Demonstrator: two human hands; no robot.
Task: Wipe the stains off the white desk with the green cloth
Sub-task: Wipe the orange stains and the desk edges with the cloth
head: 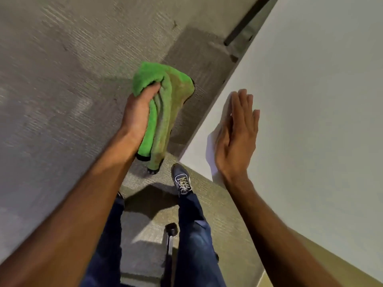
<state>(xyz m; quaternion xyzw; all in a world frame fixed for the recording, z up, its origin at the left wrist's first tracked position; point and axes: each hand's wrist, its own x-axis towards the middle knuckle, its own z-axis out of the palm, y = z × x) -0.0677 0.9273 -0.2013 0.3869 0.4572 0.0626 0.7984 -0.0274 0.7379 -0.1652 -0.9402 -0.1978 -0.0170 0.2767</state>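
The green cloth [159, 112] hangs bunched in my left hand [137, 114], held above the carpet to the left of the desk. Part of the cloth looks brownish and soiled. The white desk [310, 100] fills the right side of the view, its corner near my feet. My right hand [236, 137] is flat with fingers together and straight, hovering over or resting near the desk's left edge. It holds nothing. No stain stands out on the visible desk surface.
Grey-beige carpet [62, 79] covers the floor on the left. My legs in dark jeans and a dark laced shoe [182, 180] stand at the desk corner. A black chair-base arm with a caster [171, 228] lies between my legs. A dark desk leg [244, 23] shows at top.
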